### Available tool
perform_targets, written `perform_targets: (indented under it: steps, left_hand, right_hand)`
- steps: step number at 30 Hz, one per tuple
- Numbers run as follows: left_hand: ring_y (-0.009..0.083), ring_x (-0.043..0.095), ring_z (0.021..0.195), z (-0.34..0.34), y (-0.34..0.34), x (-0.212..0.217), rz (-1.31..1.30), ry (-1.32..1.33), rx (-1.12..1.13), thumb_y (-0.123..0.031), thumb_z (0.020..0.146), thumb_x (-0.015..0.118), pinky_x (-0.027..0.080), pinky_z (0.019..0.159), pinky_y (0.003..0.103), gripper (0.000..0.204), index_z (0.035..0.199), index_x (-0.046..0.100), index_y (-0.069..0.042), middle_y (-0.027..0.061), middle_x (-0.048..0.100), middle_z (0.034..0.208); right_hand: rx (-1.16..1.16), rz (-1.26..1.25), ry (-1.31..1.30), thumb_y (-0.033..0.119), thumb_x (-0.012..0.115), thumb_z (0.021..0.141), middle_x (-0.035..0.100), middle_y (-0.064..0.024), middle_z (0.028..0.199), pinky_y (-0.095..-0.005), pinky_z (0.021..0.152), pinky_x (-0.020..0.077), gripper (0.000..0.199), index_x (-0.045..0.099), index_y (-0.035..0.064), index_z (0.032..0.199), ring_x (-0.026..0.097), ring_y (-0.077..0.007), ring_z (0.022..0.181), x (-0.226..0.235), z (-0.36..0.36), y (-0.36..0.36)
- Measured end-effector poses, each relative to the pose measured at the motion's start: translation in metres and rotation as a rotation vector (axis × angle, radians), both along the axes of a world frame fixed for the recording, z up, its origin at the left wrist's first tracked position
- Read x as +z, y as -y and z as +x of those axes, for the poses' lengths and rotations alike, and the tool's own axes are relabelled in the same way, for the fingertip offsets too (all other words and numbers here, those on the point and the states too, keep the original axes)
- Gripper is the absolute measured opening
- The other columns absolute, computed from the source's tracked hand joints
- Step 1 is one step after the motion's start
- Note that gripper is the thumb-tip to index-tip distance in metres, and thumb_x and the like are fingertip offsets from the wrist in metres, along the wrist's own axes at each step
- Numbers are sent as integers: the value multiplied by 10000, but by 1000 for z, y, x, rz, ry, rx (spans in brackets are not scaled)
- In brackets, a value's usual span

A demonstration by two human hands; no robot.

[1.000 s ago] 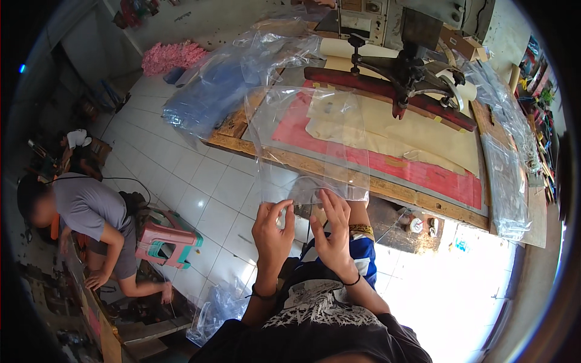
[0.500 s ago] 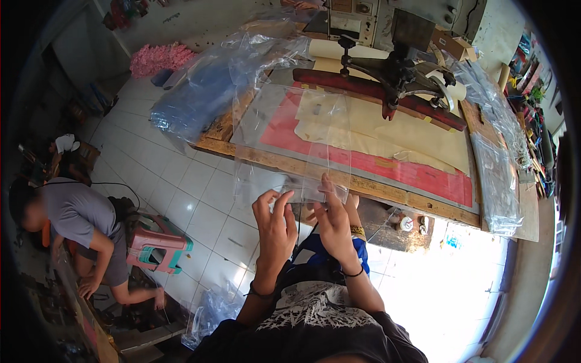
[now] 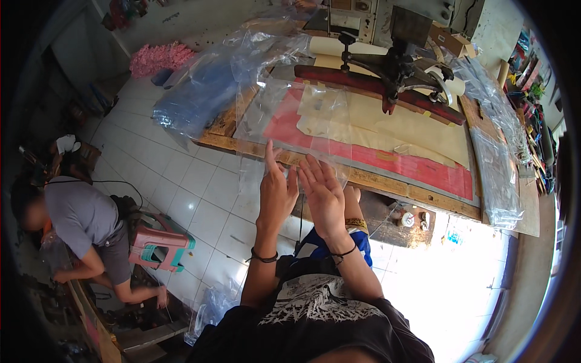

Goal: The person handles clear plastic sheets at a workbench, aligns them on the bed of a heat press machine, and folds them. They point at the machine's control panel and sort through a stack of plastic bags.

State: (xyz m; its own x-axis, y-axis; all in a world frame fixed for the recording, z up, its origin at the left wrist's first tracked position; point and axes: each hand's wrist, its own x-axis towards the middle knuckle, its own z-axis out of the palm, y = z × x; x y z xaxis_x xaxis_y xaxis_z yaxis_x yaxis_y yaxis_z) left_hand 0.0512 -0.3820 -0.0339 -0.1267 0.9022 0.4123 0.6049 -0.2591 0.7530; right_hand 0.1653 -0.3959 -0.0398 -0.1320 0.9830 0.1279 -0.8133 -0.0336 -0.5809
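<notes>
A clear plastic sheet (image 3: 257, 127) lies partly over the near left corner of the worktable, and its near end overhangs the wooden edge. My left hand (image 3: 277, 192) is at that overhanging end, index finger stretched toward the table and thumb apart. Beside it, my right hand (image 3: 325, 202) shows its palm with the fingers extended, against the sheet's near right part. Neither hand is visibly closed on the plastic. Beyond them, a red sheet (image 3: 417, 172) with tan paper (image 3: 375, 136) over it covers the table's work surface.
A press head with a long dark-red bar (image 3: 363, 81) hangs over the table. Bluish plastic (image 3: 200, 112) is heaped at the left, folded clear plastic (image 3: 499, 175) at the right. At lower left a person (image 3: 85, 212) bends beside a pink-and-green stool (image 3: 158, 245).
Both hands have moved forward toward the table edge. My left index finger has straightened, and my right hand has turned palm up. The sheet's near end has shifted slightly toward the table.
</notes>
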Motion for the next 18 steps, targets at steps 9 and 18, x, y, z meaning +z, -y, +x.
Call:
perform_targets:
  steps: [9,18]
  left_hand:
    - [229,611,1059,-22,-43,-17,61,348,113,-194,981,589,491,854,317,491,1354,336,1,219,489,1374]
    - [388,298,1412,-28,-72,-21,378,1302,-581,-637,915,477,238,1176,498,927,1541,-105,-278,233,152,1581]
  right_hand:
    - [-152,58,447,-26,480,942,91,-152,1618,-390,1202,114,750,32,17,1542,99,-278,1497,-6,-11,7]
    - [-138,168,123,0,475,966,54,-131,1626,-400,1194,180,749,7,42,1549,117,-277,1494,-23,-20,-14]
